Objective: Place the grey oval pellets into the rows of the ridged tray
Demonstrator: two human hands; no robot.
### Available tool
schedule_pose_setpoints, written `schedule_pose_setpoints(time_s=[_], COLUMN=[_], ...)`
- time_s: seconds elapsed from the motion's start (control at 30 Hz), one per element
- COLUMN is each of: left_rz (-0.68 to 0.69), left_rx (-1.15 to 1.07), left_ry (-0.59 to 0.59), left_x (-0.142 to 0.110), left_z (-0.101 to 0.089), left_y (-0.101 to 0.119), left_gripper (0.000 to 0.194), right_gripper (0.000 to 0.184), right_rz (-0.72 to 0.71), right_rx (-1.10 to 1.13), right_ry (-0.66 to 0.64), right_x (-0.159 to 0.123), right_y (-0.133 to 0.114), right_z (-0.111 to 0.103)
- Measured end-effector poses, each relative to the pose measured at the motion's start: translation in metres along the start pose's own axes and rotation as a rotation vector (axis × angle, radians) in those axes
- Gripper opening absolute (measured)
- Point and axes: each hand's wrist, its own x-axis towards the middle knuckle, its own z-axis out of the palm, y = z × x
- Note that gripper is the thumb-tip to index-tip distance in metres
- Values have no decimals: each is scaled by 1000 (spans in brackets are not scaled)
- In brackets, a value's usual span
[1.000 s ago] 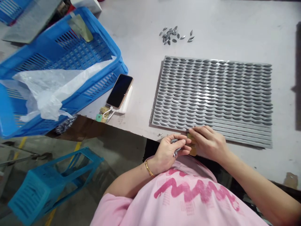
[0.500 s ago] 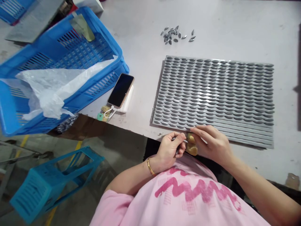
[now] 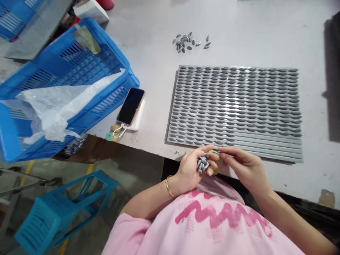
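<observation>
My left hand point(image 3: 191, 168) is cupped palm up over the table's front edge, its fingers curled around several small grey almond-shaped pieces point(image 3: 203, 164). Close beside its fingertips, my right hand point(image 3: 244, 166) pinches one such grey piece point(image 3: 215, 151) between thumb and forefinger. Just beyond both hands lies a flat grey ridged board point(image 3: 276, 148), lined with rows of the same pieces. Bare ridges show in its lower right part. Behind the board is a loose pile of grey pieces point(image 3: 183, 42). Something yellowish point(image 3: 214, 170) is partly hidden behind my left fingers.
A blue plastic basket point(image 3: 108, 46) with a white plastic bag point(image 3: 55, 106) inside stands at the left. Near its corner a phone point(image 3: 131, 106) rests on a white power bank point(image 3: 138, 117). A blue stool point(image 3: 66, 209) is on the floor below. A dark object point(image 3: 333, 81) lies far right.
My left hand has opened from a tighter curl, so the pieces in its palm show. My right hand has come away from the board's edge to my left fingertips. The view has shifted slightly.
</observation>
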Motion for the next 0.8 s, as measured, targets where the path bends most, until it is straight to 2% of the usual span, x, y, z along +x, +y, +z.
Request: schedule_pose_setpoints(time_s=[0.07, 0.17, 0.23, 0.3, 0.43, 0.6, 0.8], left_rz=[46, 84, 74, 56, 42, 52, 88], left_rx=[35, 100, 129, 156, 190, 149, 153], left_ry=[14, 31, 13, -12, 3, 20, 12], left_x=[-3, -6, -7, -7, -7, -5, -3], left_z=[0, 1, 1, 0, -2, -2, 0], left_y=[1, 1, 0, -2, -2, -2, -4], left_gripper=[32, 19, 22, 29, 34, 33, 33], right_gripper=[19, 25, 29, 34, 39, 35, 37], right_rz=[-122, -389, -527, -603, -666, -639, -584], right_rx=[-168, -448, -554, -606, -695, -735, -627], right_ry=[36, 43, 1, -60, -113, -141, -91], right_x=[2, 8, 13, 17, 19, 20, 18], right_y=[9, 23, 31, 34, 34, 36, 26], right_z=[-9, -18, -19, -18, -18, -19, -18])
